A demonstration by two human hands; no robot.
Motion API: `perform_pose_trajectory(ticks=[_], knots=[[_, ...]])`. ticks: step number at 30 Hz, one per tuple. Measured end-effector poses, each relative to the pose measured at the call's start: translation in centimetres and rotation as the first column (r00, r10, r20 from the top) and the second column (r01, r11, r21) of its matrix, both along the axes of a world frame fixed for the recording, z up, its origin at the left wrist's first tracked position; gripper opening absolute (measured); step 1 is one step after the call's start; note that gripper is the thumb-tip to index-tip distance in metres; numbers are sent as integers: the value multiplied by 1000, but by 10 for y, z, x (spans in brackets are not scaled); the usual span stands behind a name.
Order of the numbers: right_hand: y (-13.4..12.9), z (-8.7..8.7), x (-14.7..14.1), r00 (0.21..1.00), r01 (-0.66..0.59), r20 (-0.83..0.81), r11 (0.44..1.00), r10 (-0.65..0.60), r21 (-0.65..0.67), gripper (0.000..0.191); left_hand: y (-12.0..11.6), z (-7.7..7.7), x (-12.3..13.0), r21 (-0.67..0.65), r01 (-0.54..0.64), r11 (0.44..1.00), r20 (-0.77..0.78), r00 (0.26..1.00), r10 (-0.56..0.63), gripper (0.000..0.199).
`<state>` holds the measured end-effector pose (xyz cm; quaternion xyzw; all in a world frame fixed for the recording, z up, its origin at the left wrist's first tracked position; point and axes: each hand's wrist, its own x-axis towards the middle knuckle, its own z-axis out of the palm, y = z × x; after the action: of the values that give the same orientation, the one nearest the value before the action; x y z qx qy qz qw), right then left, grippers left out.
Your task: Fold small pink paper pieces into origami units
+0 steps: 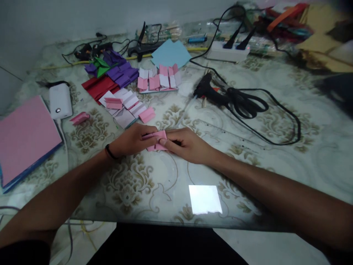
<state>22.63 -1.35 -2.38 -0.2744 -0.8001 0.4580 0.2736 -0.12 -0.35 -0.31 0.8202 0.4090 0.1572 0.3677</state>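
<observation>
Folded pink paper [163,134] held in both hands above the worktop [171,176], on the near left side of the glue gun [205,87], which serves as landmark. The left hand [131,140] and the right hand [190,145] meet at the piece; the fingers of both are closed on it, thumbs pressed on its near face and covering part of it. The fingers behind the paper are largely hidden.

Left of the glue gun, just beyond the left hand, lies a cluster of pink and white folded pieces [129,105]; a second pink-and-white group [165,81] lies nearer to the gun. Red folded paper [99,88] and purple folded paper [122,73] lie farther left, a loose pink piece [79,118] and a white device [60,101] farther still, and a stack of pink sheets [27,136] farthest left. Light-blue sheets [171,53] lie beyond the gun to the left, and a power strip [228,56] behind it. To its right is the looped black cable [248,105]; on its near side, a clear ruler [234,135] lies close to the right forearm.
</observation>
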Motion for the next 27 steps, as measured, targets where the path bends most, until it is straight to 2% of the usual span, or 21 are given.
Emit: perform_pose_trajectory(ticks=[8,13,21,27], knots=[[2,-3,-3,999,-4,-35,1000,4,-1,53,1,-6,-5,17,27,999,-7,1000,-27,41],[3,-5,-4,998,-2,-59,999,5,50,54,1,-5,-5,-22,17,1000,3,1000,-17,40],[3,-6,-4,998,-3,-69,1000,5,16,55,3,-3,-8,-123,14,992,70,997,-6,42],[3,-8,-4,997,-1,-76,1000,3,19,53,2,-2,-7,-95,4,995,47,999,0,41]])
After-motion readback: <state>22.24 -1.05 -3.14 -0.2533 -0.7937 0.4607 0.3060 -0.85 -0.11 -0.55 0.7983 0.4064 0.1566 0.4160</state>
